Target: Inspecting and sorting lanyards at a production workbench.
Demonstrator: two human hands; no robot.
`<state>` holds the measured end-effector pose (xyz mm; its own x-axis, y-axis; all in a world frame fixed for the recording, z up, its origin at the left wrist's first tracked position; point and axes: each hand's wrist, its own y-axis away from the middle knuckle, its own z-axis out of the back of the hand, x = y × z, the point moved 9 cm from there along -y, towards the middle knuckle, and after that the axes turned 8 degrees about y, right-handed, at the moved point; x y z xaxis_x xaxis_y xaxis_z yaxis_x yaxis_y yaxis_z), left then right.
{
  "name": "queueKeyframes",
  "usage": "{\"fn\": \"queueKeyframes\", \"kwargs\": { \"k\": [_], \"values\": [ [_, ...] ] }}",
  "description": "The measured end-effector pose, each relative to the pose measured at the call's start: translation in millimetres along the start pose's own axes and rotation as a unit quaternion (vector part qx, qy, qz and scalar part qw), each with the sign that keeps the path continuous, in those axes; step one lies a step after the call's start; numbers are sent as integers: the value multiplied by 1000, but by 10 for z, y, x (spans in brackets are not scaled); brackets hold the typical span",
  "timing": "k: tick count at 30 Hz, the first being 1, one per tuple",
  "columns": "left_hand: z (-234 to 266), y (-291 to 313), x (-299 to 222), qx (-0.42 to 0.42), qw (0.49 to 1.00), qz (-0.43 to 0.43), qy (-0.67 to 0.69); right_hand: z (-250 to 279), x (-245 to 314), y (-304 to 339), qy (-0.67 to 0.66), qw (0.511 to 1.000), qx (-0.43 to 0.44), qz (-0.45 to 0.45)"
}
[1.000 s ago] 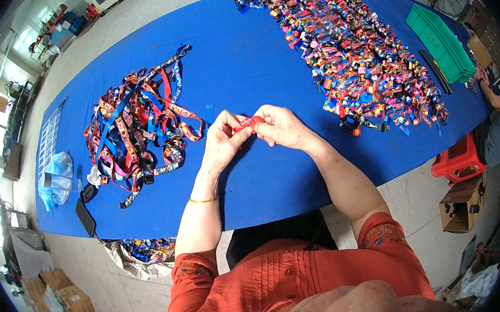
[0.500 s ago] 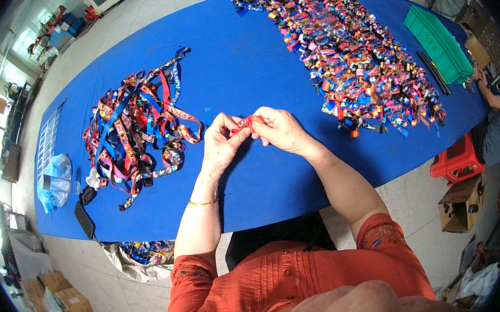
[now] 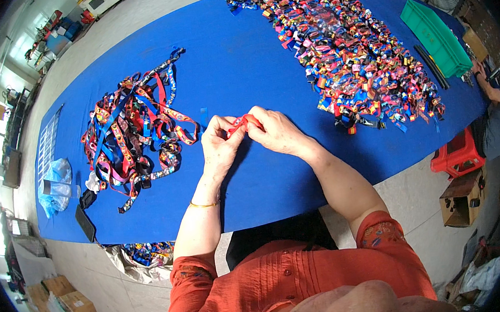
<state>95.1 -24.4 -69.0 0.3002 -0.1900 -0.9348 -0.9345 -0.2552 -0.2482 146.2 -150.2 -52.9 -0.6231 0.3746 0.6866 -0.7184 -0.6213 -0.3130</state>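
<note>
Over the blue-covered table [image 3: 270,184] both my hands hold a short piece of red patterned strap [image 3: 243,122], bunched into a small loop. My left hand [image 3: 219,144] pinches its left side between thumb and fingers. My right hand [image 3: 277,131] grips the other side, fingertips close to the left ones; its curled fingers hide part of the strap. Left of my hands lies a tangled heap of colourful patterned straps [image 3: 119,127]. A small blue strip [image 3: 204,115] rests just beyond my left hand. To the right spreads a wide pile of short looped strap pieces [image 3: 347,46].
A green crate [image 3: 436,37] stands at the table's right, beside dark rods [image 3: 431,67]. Clear blue plastic bags [image 3: 56,188] and a dark phone-like slab [image 3: 85,222] lie at the left edge. Another person's arm [image 3: 487,83] and a red stool [image 3: 457,154] are at far right.
The red strap has been bunched tighter between my fingers, and my right hand has turned slightly and curled closer to my left. The whole view has shifted a little.
</note>
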Motion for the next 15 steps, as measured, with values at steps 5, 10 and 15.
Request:
{"fn": "queueKeyframes", "kwargs": {
  "k": [5, 10, 15],
  "values": [
    [43, 19, -30, -25, 998, -40, -45, -86, -8, 0, 11, 999, 27, -18],
    [11, 38, -72, -25, 995, -47, -87, -66, 16, 0, 16, 1000, 16, -14],
    [4, 59, -110, -33, 987, -62, -146, -101, -6, 2, 1, 1000, 23, -21]
  ]
}}
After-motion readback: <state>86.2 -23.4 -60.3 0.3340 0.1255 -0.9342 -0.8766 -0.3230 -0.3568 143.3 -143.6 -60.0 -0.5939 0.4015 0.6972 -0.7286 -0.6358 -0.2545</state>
